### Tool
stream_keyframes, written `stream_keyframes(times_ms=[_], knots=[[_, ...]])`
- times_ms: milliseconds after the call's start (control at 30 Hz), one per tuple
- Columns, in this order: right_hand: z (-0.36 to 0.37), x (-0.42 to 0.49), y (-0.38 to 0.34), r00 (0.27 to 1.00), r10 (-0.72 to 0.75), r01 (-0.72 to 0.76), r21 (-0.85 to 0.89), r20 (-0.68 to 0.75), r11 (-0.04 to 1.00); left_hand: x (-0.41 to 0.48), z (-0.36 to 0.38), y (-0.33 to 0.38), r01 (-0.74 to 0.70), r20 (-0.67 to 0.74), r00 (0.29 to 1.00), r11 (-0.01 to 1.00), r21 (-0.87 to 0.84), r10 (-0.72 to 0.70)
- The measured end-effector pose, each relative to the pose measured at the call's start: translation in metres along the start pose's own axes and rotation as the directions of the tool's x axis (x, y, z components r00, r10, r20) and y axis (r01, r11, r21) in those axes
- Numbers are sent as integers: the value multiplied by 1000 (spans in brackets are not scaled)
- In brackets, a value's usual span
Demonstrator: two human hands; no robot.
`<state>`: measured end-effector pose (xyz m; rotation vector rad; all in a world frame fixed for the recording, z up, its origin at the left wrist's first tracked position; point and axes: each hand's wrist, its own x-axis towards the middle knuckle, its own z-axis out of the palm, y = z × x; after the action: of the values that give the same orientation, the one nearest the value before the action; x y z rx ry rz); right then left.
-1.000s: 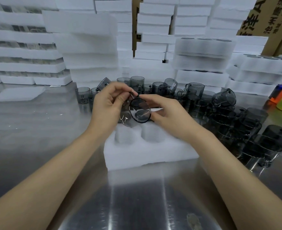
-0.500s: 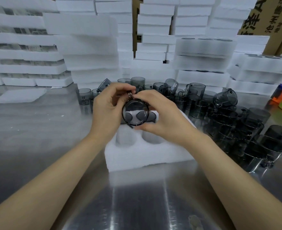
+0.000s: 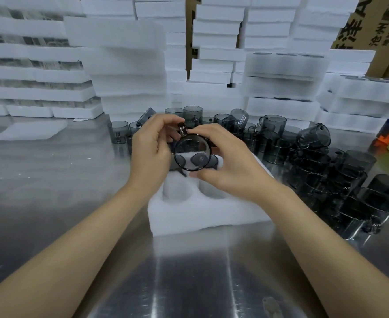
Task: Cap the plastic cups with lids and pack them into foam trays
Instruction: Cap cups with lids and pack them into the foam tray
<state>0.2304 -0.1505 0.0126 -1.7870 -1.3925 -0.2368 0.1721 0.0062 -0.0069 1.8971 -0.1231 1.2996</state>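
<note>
Both hands hold one smoky grey plastic cup (image 3: 193,158) in the air just above the far half of the foam tray (image 3: 202,216), with its round lid (image 3: 191,146) turned toward the camera. The left hand (image 3: 151,148) reaches in from the tray's left side, thumb and forefinger pinching a small dark piece at the cup's top edge. The right hand (image 3: 231,165) wraps the cup from the tray's right side, fingers bent over the top and thumb under the rim. I cannot tell whether the lid is fully seated. The tray lies on the steel table (image 3: 51,180), and two of its round pockets show on its near side. Loose cups (image 3: 315,157) crowd behind the tray and to its right, some upright, some tipped over. Stacks of white foam (image 3: 124,65) rise further behind the tray, with a cardboard box (image 3: 370,26) beyond them, to the tray's far right
</note>
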Motion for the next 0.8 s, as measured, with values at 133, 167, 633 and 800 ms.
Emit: stream_keyframes(times_ms=[133,167,633,800], knots=[[-1,-3,-7,998,37,-46,179,49,983,1,-2,-1,78,-84,993,994,-71,-84],[0,-4,-9,996,37,-53,205,80,977,2,-3,-3,115,-102,987,989,-93,-124],[7,-5,-11,939,76,-95,42,337,995,2,-9,-62,512,-204,835,858,-51,-511],[7,-4,-13,951,114,-150,106,286,983,1,-12,-71,527,-228,831,849,33,-507]])
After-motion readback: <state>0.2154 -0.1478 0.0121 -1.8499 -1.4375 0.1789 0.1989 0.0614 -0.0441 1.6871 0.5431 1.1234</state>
